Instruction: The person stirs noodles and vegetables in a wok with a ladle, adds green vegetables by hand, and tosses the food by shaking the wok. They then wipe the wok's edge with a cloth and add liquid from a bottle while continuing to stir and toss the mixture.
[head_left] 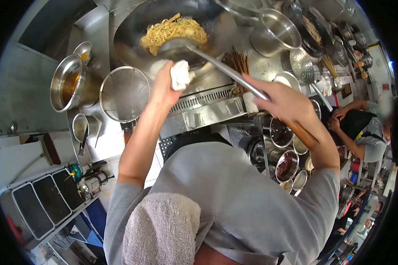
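Note:
My left hand (pixel 167 84) is closed round a folded white cloth (pixel 180 75) at the near rim of a large dark wok (pixel 130 33). Yellow noodles (pixel 174 33) lie in the wok. My right hand (pixel 285 99) grips the long handle of a metal ladle (pixel 227 68); its wooden end runs back under my forearm. The ladle's bowl is down in the wok, against the near side of the noodles. The wok's edge under the cloth is hidden.
A round mesh strainer (pixel 124 94) and a pot of amber liquid (pixel 66 84) stand left. At the right are a steel pot (pixel 276 33), a perforated skimmer (pixel 301 65) and several sauce bowls. A co-worker (pixel 362 132) stands far right.

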`<state>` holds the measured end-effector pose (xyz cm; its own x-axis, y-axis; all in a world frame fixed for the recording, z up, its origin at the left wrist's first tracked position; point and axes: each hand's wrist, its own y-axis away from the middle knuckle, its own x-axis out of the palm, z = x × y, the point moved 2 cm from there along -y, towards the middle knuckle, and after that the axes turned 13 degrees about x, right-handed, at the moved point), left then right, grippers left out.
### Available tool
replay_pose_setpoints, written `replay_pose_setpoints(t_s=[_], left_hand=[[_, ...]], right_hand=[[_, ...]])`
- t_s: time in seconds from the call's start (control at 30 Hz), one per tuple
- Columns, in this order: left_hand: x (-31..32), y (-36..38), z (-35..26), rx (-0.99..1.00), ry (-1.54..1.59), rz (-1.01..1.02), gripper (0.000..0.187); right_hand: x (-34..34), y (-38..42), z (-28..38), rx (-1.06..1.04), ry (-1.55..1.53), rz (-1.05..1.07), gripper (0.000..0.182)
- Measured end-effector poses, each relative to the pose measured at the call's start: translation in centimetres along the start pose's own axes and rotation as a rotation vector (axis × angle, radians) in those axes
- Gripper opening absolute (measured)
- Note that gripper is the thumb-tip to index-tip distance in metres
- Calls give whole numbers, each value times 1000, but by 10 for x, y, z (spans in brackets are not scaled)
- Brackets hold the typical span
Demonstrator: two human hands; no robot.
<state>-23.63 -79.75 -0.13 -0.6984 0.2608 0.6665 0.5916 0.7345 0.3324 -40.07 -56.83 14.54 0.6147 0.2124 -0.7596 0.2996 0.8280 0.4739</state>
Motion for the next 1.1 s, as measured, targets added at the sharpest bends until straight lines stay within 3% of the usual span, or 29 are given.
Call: replay_pose_setpoints(t_s=[0.07, 0.2, 0.33, 0.43, 0.47, 0.57, 0.63, 0.7, 0.77, 0.83, 0.9, 1.0, 1.07, 1.1], left_hand=[[-12, -10, 24, 76, 20, 19, 21], [-44, 28, 87, 57, 11, -50, 18], [-17, 60, 50, 39, 72, -150, 18], [-3, 13, 10, 33, -69, 43, 20], [-22, -10, 24, 38, 6, 153, 19], [-27, 29, 61, 39, 11, -55, 19], [-41, 63, 80, -35, -45, -67, 20], [-49, 70, 87, 56, 16, -130, 21], [-24, 56, 37, 8, 23, -88, 20], [-8, 25, 9, -6, 65, -38, 23], [-7, 2, -3, -42, 41, 13, 24], [-22, -22, 8, -86, 61, 8, 26], [-40, -20, 15, -87, 153, 136, 31], [-46, -9, 15, -90, 229, 223, 33]], right_hand=[[19, -46, -8, -60, 143, -207, 63], [17, -72, 7, -2, 100, -291, 64], [4, -63, 6, -53, 162, -225, 63], [6, -78, 16, -6, 126, -186, 62], [13, -94, 13, -16, 107, -226, 63], [26, -106, 11, -55, 45, -325, 64], [22, -74, 23, -17, 2, -352, 64], [21, -44, 12, -63, -83, -366, 67], [22, -7, 10, -86, -185, -366, 68], [46, 9, -7, -34, -244, -355, 70], [71, 15, -10, 173, -390, -228, 74], [140, -19, -42, 73, -676, -249, 75], [142, -28, -24, 171, -1034, -103, 78], [145, -38, -19, 138, -1148, -128, 79]])
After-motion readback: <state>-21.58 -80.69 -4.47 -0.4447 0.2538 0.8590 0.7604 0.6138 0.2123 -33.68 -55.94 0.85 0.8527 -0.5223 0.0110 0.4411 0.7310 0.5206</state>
